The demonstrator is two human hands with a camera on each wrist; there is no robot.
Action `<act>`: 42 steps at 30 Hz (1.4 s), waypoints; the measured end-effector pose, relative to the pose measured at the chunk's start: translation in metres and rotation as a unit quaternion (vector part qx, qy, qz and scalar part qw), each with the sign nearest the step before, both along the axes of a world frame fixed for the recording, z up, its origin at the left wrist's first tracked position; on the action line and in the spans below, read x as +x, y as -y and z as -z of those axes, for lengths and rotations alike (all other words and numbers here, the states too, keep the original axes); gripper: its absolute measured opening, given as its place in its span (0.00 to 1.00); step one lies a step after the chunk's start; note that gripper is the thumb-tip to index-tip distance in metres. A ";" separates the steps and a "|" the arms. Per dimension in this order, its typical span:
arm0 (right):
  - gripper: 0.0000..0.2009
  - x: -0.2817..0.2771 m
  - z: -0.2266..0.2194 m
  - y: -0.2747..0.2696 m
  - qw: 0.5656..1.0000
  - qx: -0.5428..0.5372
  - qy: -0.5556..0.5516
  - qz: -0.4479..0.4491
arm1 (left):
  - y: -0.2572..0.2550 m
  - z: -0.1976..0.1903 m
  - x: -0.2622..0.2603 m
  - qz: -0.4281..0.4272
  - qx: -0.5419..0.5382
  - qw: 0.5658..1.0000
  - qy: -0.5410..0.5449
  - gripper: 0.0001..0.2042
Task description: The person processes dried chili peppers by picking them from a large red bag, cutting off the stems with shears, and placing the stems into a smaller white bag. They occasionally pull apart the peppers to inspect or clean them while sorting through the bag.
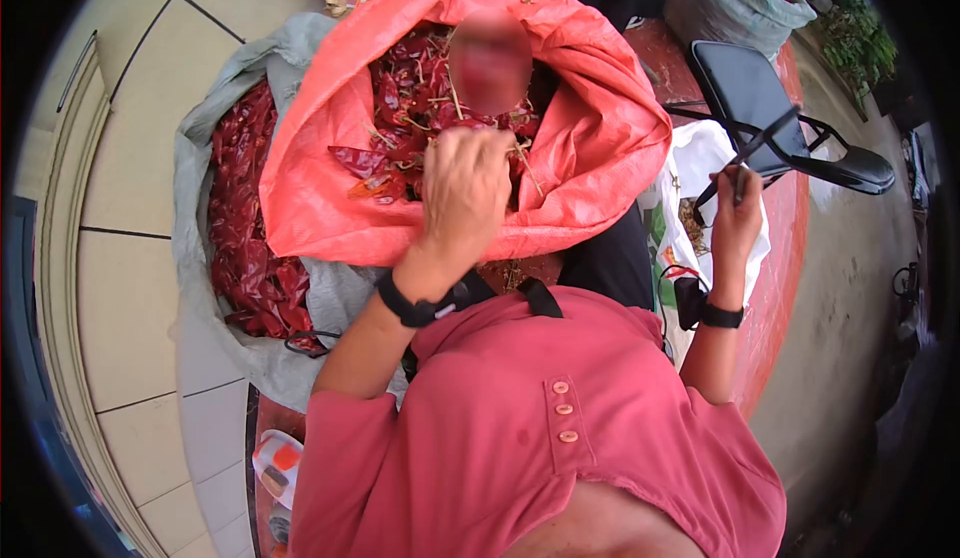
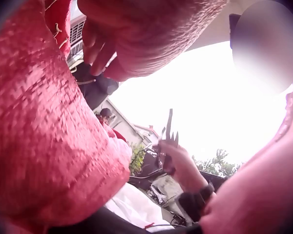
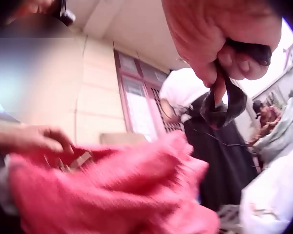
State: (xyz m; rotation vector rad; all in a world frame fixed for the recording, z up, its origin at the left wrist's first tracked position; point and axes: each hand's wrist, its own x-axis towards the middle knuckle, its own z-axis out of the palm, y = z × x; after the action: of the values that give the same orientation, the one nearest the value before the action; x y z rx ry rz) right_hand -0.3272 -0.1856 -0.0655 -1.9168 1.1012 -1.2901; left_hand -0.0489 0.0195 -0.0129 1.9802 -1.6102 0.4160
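Note:
A coral-red woven sack stands in front of the person, with dried red chilies and their pale stems inside it. Over its near edge reaches the left hand, fingers bent loosely down at the chilies. In the right wrist view this left hand hangs over the sack's rim, its fingers only slightly bent. Out to the right, the right hand grips black scissors. Seen from the left wrist, their blades point upward. The right wrist view shows a black handle loop below the right hand's fingers.
A grey sack of dried chilies stands at left. At right are a white bag holding brownish bits, a black chair and another full sack. A second person in dark clothes is across the red sack.

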 end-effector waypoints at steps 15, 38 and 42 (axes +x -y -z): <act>0.19 -0.073 0.077 0.018 0.877 0.228 -0.375 0.197 | 0.038 0.005 0.025 -0.037 -0.002 0.999 0.018 0.17; 0.16 0.135 -0.067 -0.099 0.946 -0.044 0.053 -0.316 | -0.001 -0.026 -0.028 0.074 -0.004 0.952 -0.296 0.13; 0.14 0.143 -0.058 -0.111 0.951 -0.119 0.034 -0.283 | -0.008 -0.019 -0.031 0.066 -0.014 0.934 -0.350 0.10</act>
State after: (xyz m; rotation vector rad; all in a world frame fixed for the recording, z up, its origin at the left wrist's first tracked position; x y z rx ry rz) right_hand -0.1843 -0.0742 -0.0079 -2.1284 0.3172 -1.1757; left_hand -0.0804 0.0277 0.0064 1.7000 -1.2415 -0.2993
